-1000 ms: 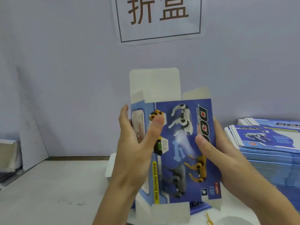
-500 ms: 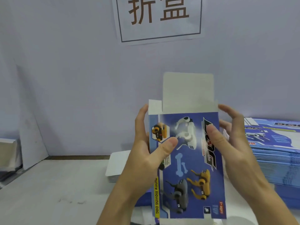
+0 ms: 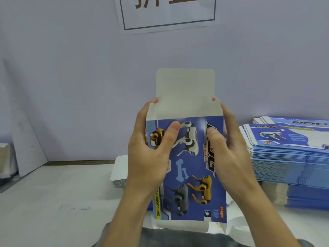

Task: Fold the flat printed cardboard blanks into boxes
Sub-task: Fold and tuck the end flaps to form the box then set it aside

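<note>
I hold a blue printed box (image 3: 188,168) with toy dog pictures upright in front of me, its blank top flap standing up and side flaps raised. My left hand (image 3: 151,148) grips its left edge, thumb on the printed front and fingers behind. My right hand (image 3: 226,150) grips the right edge the same way, thumb on the logo. A tall stack of flat printed blanks (image 3: 288,157) lies on the table at the right.
A low pile of white cards (image 3: 119,172) lies on the table (image 3: 53,202) behind my left hand. A white board (image 3: 26,143) leans against the wall at the left. A paper sign (image 3: 169,13) hangs on the wall above.
The box has been squared up and raised slightly. Both hands slid up to its upper edges, fingertips now at the side flaps. The view has tilted down.
</note>
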### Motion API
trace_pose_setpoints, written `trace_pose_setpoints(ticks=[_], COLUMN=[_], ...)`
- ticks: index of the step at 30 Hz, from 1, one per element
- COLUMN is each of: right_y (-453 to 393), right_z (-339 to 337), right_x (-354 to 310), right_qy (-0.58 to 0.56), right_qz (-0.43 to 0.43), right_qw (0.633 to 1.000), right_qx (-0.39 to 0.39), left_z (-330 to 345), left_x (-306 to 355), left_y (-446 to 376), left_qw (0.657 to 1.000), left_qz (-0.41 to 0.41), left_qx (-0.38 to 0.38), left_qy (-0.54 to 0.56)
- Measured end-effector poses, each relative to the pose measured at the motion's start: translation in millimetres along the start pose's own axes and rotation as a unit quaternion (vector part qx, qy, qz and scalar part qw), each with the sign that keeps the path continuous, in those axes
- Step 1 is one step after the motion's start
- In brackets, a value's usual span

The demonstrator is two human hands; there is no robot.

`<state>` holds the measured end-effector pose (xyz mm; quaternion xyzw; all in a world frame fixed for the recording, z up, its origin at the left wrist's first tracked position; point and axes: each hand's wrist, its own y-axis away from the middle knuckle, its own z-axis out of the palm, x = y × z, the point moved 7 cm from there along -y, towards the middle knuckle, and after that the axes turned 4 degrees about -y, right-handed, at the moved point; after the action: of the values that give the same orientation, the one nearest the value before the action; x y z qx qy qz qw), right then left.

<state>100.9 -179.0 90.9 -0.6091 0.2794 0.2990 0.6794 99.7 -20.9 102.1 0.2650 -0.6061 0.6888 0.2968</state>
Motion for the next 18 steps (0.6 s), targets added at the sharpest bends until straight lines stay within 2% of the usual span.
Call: trace_pose_setpoints(ticks=[5, 13, 16, 18], right_y=[5, -3, -1, -1], right_z=[-2, 4, 4, 3], right_x=[5, -3, -1, -1], right_qy=[-0.129, -0.063, -0.089, -0.098], right_qz=[0.076, 0.110, 0.121, 0.124], right_qw=[0.988, 0.992, 0.989, 0.987], right_qx=[-0.030, 0.006, 0.012, 0.003], left_z=[0, -10, -13, -9], left_x=[-3, -2, -5, -6], left_y=[3, -4, -1, -1], left_qw=[0.993, 0.993, 0.992, 0.991], left_qz=[-0.005, -0.086, -0.104, -0.124], left_qx=[0.029, 0.051, 0.067, 0.048], left_qy=[-0.116, -0.057, -0.028, -0.010])
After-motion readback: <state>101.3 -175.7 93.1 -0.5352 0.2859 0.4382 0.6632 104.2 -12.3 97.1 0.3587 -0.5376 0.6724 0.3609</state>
